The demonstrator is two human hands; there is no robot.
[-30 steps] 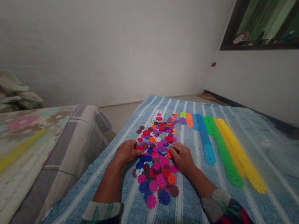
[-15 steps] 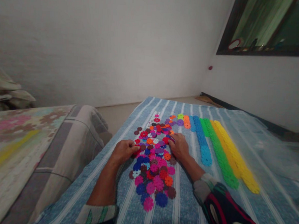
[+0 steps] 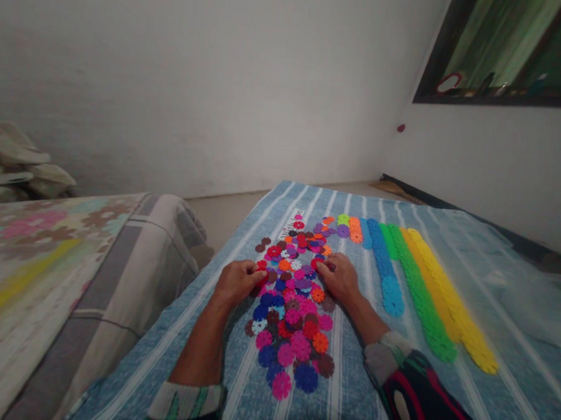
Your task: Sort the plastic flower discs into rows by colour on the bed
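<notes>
A loose pile of flower-shaped plastic discs (image 3: 299, 345) in pink, red, blue, purple, orange, brown and white lies on the striped blue cloth (image 3: 195, 357). At the pile's left edge, my left hand (image 3: 238, 282) is closed, thumb and fingers pinching red discs (image 3: 261, 278); how many is hidden. Across from it, my right hand (image 3: 340, 276) has its fingertips closed on a red disc (image 3: 316, 263) at the pile's right side. A brown disc (image 3: 328, 303) lies just below the right hand.
Overlapping rows of discs lie to the right: blue (image 3: 380, 249), green (image 3: 420, 294) and yellow (image 3: 456, 297), with short orange (image 3: 356, 230) and lime (image 3: 343, 219) stacks farther back. Clear plastic (image 3: 531, 301) rests at the far right. A cloth-covered surface (image 3: 116, 257) stands left.
A dark blue disc seen at my right fingertips is no longer there; a red one shows at them now. My left hand keeps its pinch. The view has shifted slightly.
</notes>
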